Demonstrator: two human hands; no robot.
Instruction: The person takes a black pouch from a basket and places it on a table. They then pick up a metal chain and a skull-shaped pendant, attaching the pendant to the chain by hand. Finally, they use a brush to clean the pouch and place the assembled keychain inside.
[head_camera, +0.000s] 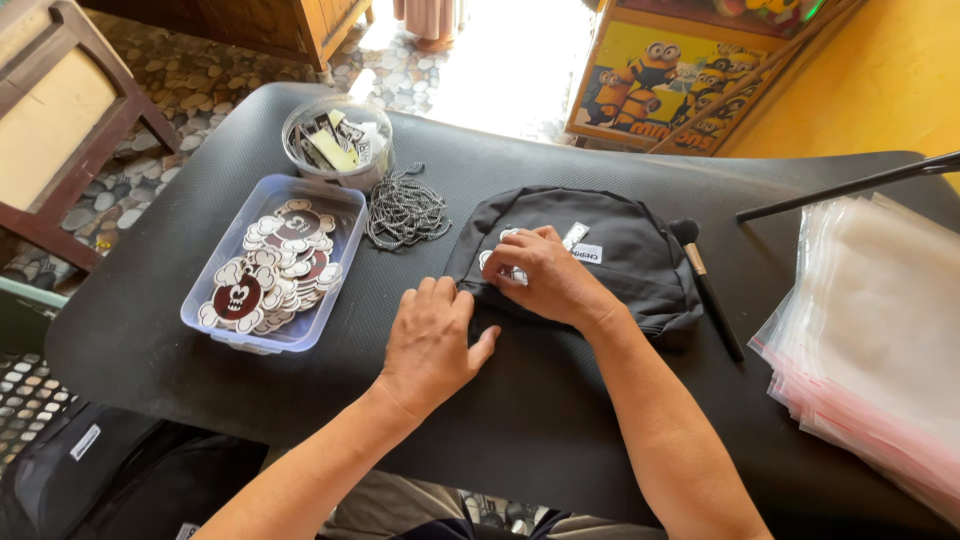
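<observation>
Pressing flat on the black table (600, 420), the left hand (432, 345) steadies the near edge of the small black backpack (620, 250) lying at the table's centre, its grip open and holding nothing. The right hand (545, 275) bends its fingers over a white tag on the bag's front, probably pinching it, but the fingertips hide the contact. At 9 o'clock stands the clear tray of round patches (275, 265), kept within reach; the tag's shape stays unclear.

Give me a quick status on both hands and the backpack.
Left hand flat, pressing small black backpack at its front edge. Right hand pinching a tag on its front. Brush beside backpack, clear of hands.
</observation>
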